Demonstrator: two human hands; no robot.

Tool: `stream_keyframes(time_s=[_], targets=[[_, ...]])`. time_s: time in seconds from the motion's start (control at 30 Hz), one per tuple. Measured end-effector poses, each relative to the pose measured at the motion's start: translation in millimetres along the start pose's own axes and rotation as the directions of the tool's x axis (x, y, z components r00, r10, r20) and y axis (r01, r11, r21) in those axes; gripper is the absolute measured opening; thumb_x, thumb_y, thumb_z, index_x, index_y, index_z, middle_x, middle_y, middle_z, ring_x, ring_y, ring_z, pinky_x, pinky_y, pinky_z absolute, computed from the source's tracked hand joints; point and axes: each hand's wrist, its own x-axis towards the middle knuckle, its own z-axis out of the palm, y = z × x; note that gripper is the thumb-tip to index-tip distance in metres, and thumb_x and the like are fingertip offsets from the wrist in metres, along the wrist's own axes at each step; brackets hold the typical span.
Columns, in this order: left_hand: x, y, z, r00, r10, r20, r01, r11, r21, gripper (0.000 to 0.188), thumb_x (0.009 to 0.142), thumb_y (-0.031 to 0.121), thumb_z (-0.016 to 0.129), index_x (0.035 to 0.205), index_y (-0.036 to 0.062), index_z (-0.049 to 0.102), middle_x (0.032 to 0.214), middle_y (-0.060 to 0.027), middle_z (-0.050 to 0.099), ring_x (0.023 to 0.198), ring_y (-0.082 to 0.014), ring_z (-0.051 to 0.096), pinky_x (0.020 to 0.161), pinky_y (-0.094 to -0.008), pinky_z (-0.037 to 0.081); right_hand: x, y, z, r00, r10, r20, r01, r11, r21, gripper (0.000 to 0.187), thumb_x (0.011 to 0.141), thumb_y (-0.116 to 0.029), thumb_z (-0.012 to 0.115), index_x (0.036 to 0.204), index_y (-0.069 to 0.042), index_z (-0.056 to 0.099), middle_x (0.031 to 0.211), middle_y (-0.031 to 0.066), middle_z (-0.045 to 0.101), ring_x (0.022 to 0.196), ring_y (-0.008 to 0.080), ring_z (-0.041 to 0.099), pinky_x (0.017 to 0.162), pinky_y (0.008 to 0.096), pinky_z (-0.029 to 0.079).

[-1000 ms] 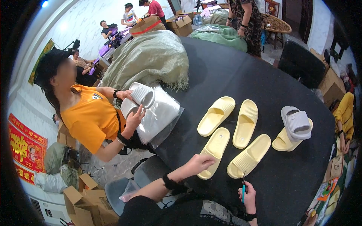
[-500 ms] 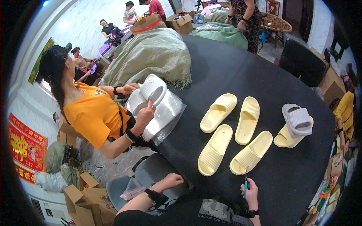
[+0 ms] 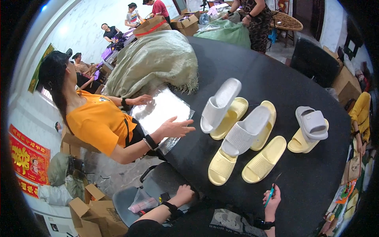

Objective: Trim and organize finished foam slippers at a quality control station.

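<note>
Slippers lie in a loose cluster on the black round table (image 3: pixel 276 75), and that table serves as the landmark here. In the head view, the right hand (image 3: pixel 273 199) sits at the near rim of the table, closed around a thin pen-like tool (image 3: pixel 271 192) with a teal shaft; the nearest thing to it is a yellow slipper (image 3: pixel 263 160) just up the table from it. The left hand (image 3: pixel 184 194) hangs off the near-left edge of the table, above a grey chair seat (image 3: pixel 154 185); it holds nothing, though I cannot tell how far its fingers are curled. Two white slippers (image 3: pixel 220 104) rest tilted across the yellow ones nearer the table's middle, and a grey slipper (image 3: pixel 312 123) sits stacked on a yellow one toward the right rim. They look like moulded foam: probably light, springy, not fragile, with a ribbed sole that should not slip; the wide strap or the heel edge would be the easy places to take hold. A person in an orange shirt (image 3: pixel 98 122) leans in at the table's left edge over a silvery plastic bag (image 3: pixel 158 112), open hand spread toward the white pair.
</note>
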Motion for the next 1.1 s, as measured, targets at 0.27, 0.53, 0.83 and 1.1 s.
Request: stream_keyframes(time_s=[0.27,0.53,0.83,1.1], targets=[[11.4,11.9,-0.2,0.992,-0.081,0.101,0.087,0.995,-0.058,0.013,0.076,0.012,0.055,0.068,0.0067,0.063,0.081,-0.0144,0.062,0.082,-0.0317,0.062,0.069,-0.0444,0.049,9.5,7.2,4.3,0.998,0.040,-0.050,-0.038,0.999,0.037,0.045,0.086,-0.008,0.057,0.129,-0.005,0.045,0.076,0.0030,0.057,0.053,0.0051,0.050,0.042,0.0168,0.039],[24.2,11.2,-45.1,0.964,-0.223,-0.142,0.180,0.947,-0.265,0.020,0.079,0.017,0.054,0.070,0.0018,0.065,0.076,-0.0162,0.062,0.076,-0.0339,0.062,0.066,-0.0444,0.050,41.7,-1.0,6.2,1.000,0.030,-0.007,-0.030,0.998,0.051,0.048,0.083,-0.004,0.057,0.130,-0.004,0.044,0.077,0.0015,0.056,0.058,0.0056,0.051,0.047,0.0173,0.040],[76.9,41.0,-108.0,0.952,-0.141,-0.272,0.002,0.890,-0.457,0.033,0.080,0.017,0.061,0.109,0.0024,0.053,0.090,-0.0204,0.058,0.083,-0.0388,0.058,0.072,-0.0449,0.049,78.7,-25.7,0.7,0.986,-0.165,-0.003,0.147,0.886,-0.440,0.048,0.078,-0.003,0.066,0.122,0.005,0.049,0.103,0.0199,0.061,0.093,0.0274,0.061,0.082,0.0353,0.048],[112.1,62.5,-114.9,0.977,-0.215,-0.007,0.187,0.864,-0.467,0.061,0.078,0.027,0.071,0.120,0.0018,0.035,0.102,-0.0246,0.053,0.092,-0.0409,0.057,0.078,-0.0436,0.049,83.7,-47.6,15.0,0.915,-0.404,-0.003,0.359,0.817,-0.451,0.050,0.075,-0.001,0.068,0.122,0.002,0.049,0.108,0.0223,0.059,0.100,0.0344,0.059,0.084,0.0389,0.048]])
